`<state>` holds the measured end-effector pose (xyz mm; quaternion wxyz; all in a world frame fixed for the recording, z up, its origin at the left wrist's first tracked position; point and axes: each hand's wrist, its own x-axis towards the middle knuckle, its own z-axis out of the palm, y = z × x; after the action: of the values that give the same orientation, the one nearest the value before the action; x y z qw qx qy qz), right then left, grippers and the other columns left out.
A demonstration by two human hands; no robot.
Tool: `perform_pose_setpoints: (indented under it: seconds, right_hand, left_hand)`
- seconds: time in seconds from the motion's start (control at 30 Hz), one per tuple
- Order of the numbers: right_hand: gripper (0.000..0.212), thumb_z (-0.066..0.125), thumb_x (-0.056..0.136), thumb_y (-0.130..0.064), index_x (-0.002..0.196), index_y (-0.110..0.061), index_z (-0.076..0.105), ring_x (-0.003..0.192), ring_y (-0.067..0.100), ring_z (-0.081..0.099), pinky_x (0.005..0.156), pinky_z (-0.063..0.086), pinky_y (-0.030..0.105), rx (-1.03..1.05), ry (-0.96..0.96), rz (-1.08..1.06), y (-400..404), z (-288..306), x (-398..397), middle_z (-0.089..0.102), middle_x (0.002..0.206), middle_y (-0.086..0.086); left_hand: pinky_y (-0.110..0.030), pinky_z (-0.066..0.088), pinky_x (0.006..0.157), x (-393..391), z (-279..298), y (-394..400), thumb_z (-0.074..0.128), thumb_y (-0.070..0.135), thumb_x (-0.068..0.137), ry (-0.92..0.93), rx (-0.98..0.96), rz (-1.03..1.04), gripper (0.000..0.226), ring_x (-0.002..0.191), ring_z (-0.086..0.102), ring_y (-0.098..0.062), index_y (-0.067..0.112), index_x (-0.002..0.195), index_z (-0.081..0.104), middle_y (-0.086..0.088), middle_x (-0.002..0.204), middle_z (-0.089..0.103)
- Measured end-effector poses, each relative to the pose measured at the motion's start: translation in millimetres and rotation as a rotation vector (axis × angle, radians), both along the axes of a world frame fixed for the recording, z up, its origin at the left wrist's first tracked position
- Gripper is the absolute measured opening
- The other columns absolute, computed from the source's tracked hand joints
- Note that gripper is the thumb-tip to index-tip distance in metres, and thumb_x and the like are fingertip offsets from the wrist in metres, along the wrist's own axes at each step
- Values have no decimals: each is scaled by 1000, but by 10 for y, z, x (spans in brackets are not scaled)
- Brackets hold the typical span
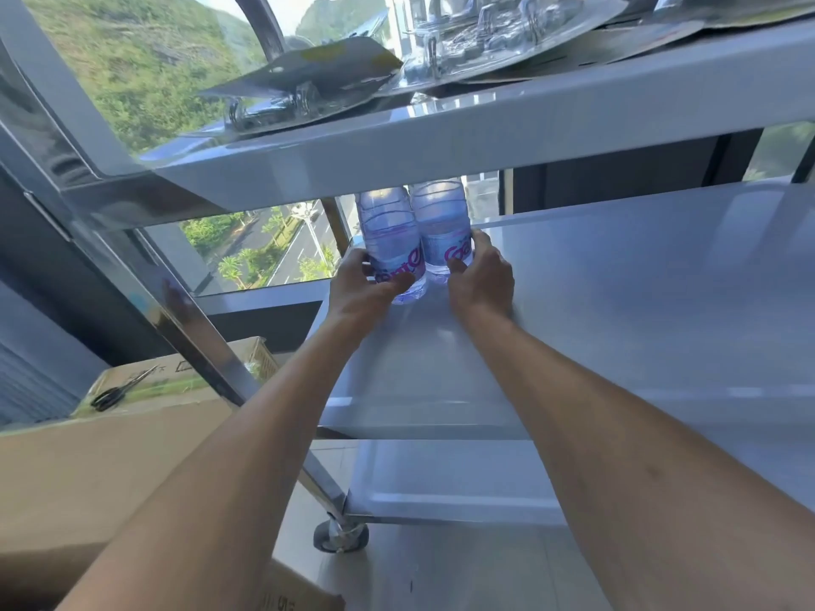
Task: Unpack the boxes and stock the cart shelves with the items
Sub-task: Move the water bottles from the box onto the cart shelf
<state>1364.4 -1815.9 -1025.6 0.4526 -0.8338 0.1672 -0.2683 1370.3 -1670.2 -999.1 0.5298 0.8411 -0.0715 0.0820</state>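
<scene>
setting two water bottles on the middle shelf

reaching under the top shelf (441, 143), i grasp one bottle in each hand: my left hand (361, 284) wraps the left bottle (390, 240), my right hand (483, 280) wraps the right bottle (443, 227). both stand upright, touching each other, at the far left corner of the middle shelf (617, 280), tucked back so later rows can fit in front, i judge. blister packs (308, 81) already lie on top. an opened cardboard box (110, 456) with scissors (121, 388) sits to my left.
</scene>
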Motion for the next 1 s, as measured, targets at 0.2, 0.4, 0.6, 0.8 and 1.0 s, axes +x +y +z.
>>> perform_pose_setpoints:
  seconds: [0.2,0.4,0.6,0.8,1.0]
  right_hand:
    - [27,61,93,-20,117,-9,59,105,36,62,80,44,34,-54,72,-83,35,37,1,68,111,16]
    - [30,61,94,-30,117,-10,57,107,35,60,77,44,36,-119,126,-139,155,75,66,67,110,15]
    - [29,54,91,-13,120,-13,60,108,35,60,78,44,35,104,66,-165,82,16,6,69,111,14]
    - [41,43,90,-4,125,-14,62,107,36,61,80,47,35,250,15,-251,53,55,-65,68,114,18]
    - [44,44,87,-2,126,-14,62,109,36,60,79,43,33,242,21,-224,72,25,-66,68,116,17]
  left_hand:
    - [-28,55,76,16,-117,45,85,28,75,-65,13,47,46,89,69,-19,17,116,65,-4,105,72]
    - [-44,56,88,-26,-247,33,82,36,74,-85,-22,85,52,92,69,-19,19,120,63,-1,104,72]
    - [-36,55,79,-51,-265,32,82,34,76,-195,53,173,49,82,66,-13,19,116,59,5,92,69]
    - [-32,49,76,114,-129,36,84,36,75,-192,127,150,67,87,65,-21,18,127,47,4,92,61]
    - [-36,55,85,279,-118,60,81,24,78,-122,46,126,58,86,65,-18,18,126,49,-4,102,67]
